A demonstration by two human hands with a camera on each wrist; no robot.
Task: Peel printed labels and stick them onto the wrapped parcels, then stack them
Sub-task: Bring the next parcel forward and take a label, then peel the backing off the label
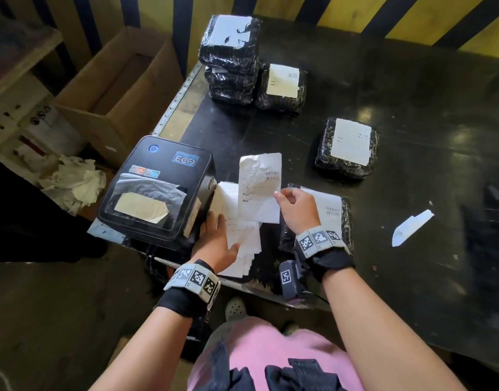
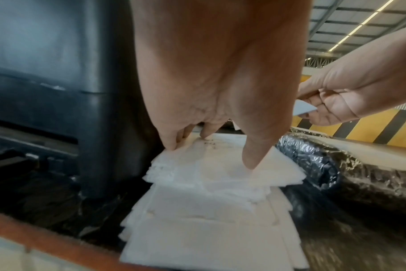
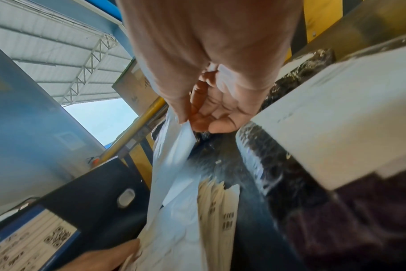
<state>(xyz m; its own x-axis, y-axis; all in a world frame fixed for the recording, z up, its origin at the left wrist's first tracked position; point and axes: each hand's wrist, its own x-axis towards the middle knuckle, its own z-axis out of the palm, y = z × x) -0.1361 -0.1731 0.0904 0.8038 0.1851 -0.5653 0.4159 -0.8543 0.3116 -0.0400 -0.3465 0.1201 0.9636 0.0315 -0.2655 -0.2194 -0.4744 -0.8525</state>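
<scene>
My right hand [image 1: 293, 203] pinches the edge of a printed white label [image 1: 259, 187] and holds it lifted above the table; in the right wrist view the label [image 3: 172, 161] hangs from my fingertips [image 3: 188, 117]. My left hand [image 1: 217, 238] lies flat with straight fingers [image 2: 253, 157] pressing down a stack of label sheets [image 1: 240, 230] beside the black label printer [image 1: 158, 187]. A black wrapped parcel [image 1: 336, 213] with a label lies under my right wrist. Two more labelled parcels [image 1: 345, 148] [image 1: 282, 88] lie further back, beside a stack of parcels [image 1: 231, 57].
The black table [image 1: 412, 94] carries a loose white paper strip [image 1: 412, 227] at the right. An open cardboard box [image 1: 121, 91] and crumpled backing paper [image 1: 73, 182] sit on the floor at the left. Yellow-and-black striped wall stands behind.
</scene>
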